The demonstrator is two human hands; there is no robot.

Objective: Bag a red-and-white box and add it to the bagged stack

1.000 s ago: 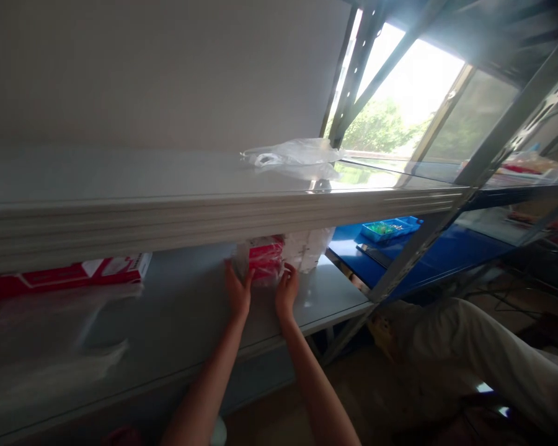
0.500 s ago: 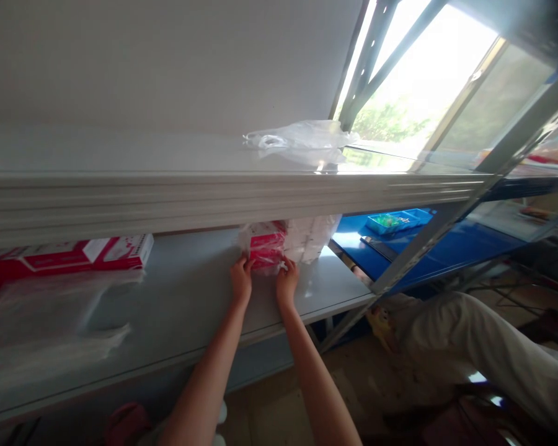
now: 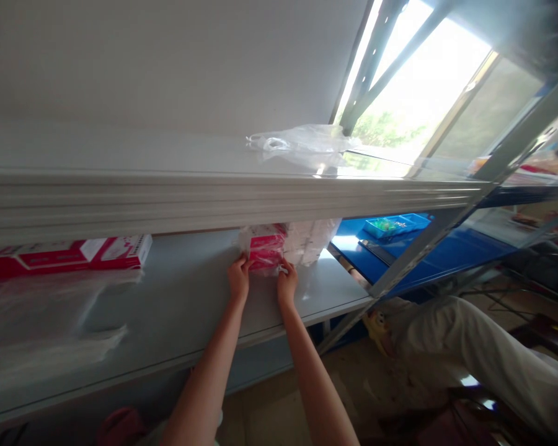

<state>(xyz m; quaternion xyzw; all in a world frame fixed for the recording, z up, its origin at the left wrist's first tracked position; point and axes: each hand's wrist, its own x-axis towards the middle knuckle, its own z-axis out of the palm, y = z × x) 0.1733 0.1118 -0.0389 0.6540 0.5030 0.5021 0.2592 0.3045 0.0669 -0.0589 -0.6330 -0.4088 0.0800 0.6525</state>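
A red and white box in a clear plastic bag stands on the lower shelf, partly under the upper shelf's edge. My left hand pinches the bag at its left side. At the right lower corner my right hand has its fingers closed on the plastic. Directly to the right, and touching or nearly so, stand pale packages in clear wrapping. Their contents are hard to make out.
Long red and white boxes lie at the left, with empty-looking clear plastic bags before them. Another plastic bag rests on the upper shelf. A metal post, a blue table with a blue tray, and a seated person's leg are at the right.
Both hands stay on the bagged red box, which has hardly moved. The view has shifted slightly.
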